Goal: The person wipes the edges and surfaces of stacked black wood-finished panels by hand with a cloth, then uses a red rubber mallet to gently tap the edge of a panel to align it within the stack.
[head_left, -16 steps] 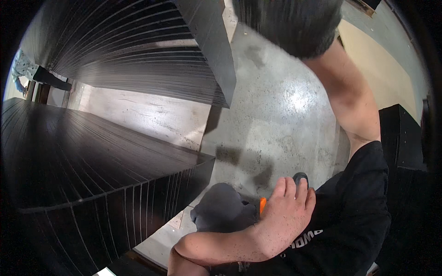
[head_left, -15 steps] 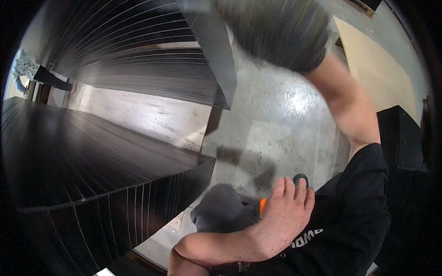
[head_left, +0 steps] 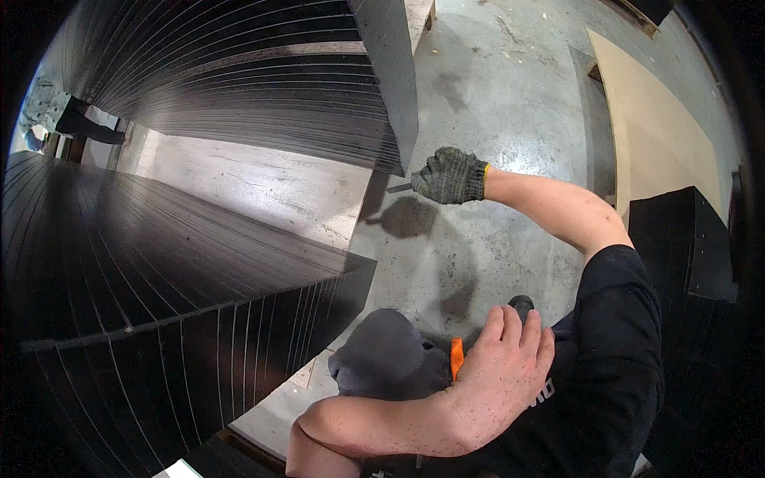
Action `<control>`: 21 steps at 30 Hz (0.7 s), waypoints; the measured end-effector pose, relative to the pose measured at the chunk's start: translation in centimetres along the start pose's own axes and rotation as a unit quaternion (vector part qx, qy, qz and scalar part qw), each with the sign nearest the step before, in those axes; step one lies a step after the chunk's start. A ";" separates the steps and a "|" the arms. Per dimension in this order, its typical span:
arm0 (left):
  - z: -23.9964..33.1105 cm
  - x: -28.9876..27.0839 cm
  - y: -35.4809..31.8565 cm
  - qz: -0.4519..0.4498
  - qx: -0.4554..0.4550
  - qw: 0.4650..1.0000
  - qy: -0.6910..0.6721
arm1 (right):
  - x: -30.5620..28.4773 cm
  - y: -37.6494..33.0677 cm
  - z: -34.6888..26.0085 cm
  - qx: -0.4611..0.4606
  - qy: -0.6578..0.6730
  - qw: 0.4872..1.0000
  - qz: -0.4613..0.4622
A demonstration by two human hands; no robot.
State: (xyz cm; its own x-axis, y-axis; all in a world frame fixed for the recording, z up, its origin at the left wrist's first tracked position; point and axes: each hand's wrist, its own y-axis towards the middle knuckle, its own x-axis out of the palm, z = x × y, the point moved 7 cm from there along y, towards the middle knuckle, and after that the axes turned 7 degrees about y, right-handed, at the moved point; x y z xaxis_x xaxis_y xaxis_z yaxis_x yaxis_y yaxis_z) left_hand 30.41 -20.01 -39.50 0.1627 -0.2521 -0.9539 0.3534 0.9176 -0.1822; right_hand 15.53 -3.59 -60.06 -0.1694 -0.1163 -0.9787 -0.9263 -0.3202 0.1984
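My left hand (head_left: 508, 362) is bare and lies flat on the front of my dark clothes, fingers stretched out. An orange strip (head_left: 457, 358) shows just left of its wrist. My right hand (head_left: 451, 177), in a grey knitted glove with a yellow cuff edge, is closed in a fist above the floor. A thin, dark, flat piece (head_left: 400, 189) pokes out of its left side; the rest is hidden in the fist. Close to that hand is the corner of a tall stack of black panels (head_left: 390, 88). A second black stack (head_left: 239, 334) stands nearer, on the left.
Between the stacks lies a pale wooden board (head_left: 263, 185). A large beige panel (head_left: 649, 119) and a black block (head_left: 673, 235) are on the right. At the far left another person (head_left: 80, 119) stands beyond the stacks. Grey concrete floor (head_left: 510, 119) runs through the middle.
My right hand has swung down and toward me from the top of the view, where it was blurred, to beside the far stack's corner. My left hand has hardly moved.
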 end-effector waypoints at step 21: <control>0.7 0.3 -0.1 -0.028 0.044 0.998 -0.023 | -11.1 0.8 -1.0 -0.040 -0.157 0.986 0.047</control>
State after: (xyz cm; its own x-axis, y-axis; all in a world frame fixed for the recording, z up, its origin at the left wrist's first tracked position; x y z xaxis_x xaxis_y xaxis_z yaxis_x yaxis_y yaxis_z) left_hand 31.01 -20.40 -39.60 0.1811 -0.3183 -0.9305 0.4423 0.8715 -0.2120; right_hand 17.04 -3.46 -48.98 -0.3608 0.1436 -0.9215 -0.8741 -0.3965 0.2804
